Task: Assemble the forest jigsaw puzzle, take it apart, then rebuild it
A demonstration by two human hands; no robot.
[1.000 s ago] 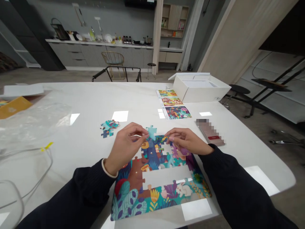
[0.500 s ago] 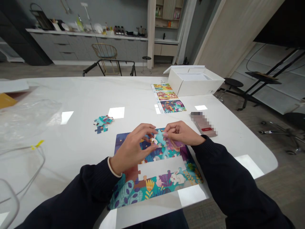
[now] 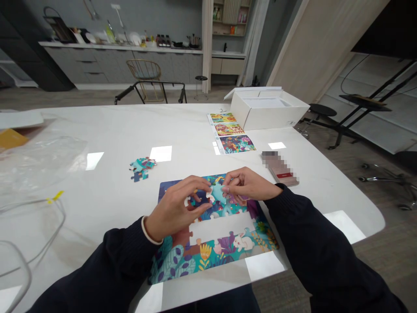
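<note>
A turquoise and white puzzle piece [image 3: 218, 194] is held just above the upper middle of a jigsaw puzzle [image 3: 177, 256]. My right hand [image 3: 246, 184] pinches its right edge between thumb and fingers. At the left end of the piece, my left hand [image 3: 179, 204] curves its thumb and forefinger around the upper and lower edges, though the exact contact is hard to make out. A white gap [image 3: 221, 228] runs across the puzzle below my hands, with a white rabbit pictured under it. Parts of the upper puzzle are hidden by my fingers.
Loose puzzle pieces [image 3: 142, 168] lie in a pile to the left. Behind the puzzle are a picture sheet [image 3: 230, 130] and an open white box [image 3: 276, 115]. A phone-like object [image 3: 280, 169], partly pixelated, rests at right. Clear plastic wrap [image 3: 42, 161] and a cable [image 3: 61, 221] lie left.
My left hand has shifted slightly left and down around the piece. My right hand still pinches the piece, almost unmoved. The whole view has shifted a little.
</note>
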